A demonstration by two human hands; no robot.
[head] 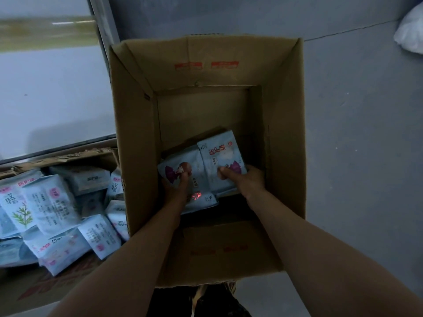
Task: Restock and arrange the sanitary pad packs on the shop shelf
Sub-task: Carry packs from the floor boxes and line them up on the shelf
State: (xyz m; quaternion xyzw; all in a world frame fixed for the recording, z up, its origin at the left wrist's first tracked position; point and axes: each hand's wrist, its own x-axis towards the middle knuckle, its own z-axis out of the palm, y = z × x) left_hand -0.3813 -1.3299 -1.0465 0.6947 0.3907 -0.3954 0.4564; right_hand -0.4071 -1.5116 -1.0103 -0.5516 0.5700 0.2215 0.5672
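Head view, box: the open cardboard box (137,138) stands on the grey floor (354,156) right below me, flaps up, its far half showing bare bottom.
Head view, task's packs: the pale blue sanitary pad packs lie at the near end of the box bottom, the left pack (194,163) and right pack (219,154) side by side and touching, with a third pack (203,201) partly under them.
Left hand: my left hand (177,188) grasps the left pack, thumb pressed on its face; the fingers are hidden below.
Right hand: my right hand (246,179) clasps the right pack at its near corner, thumb on top.
Other stock: loose packs (50,202) are heaped in a second carton (45,289) beside the box on my left.
Elsewhere: a white bag (409,33) sits far right.
Shelf: I cannot pick it out here.
Doing it well: I judge I should lift both packs straight up, clear of the tall walls, keep the soft wrappers flat instead of squeezing them, and hold the printed faces the same way for tidy shelving.
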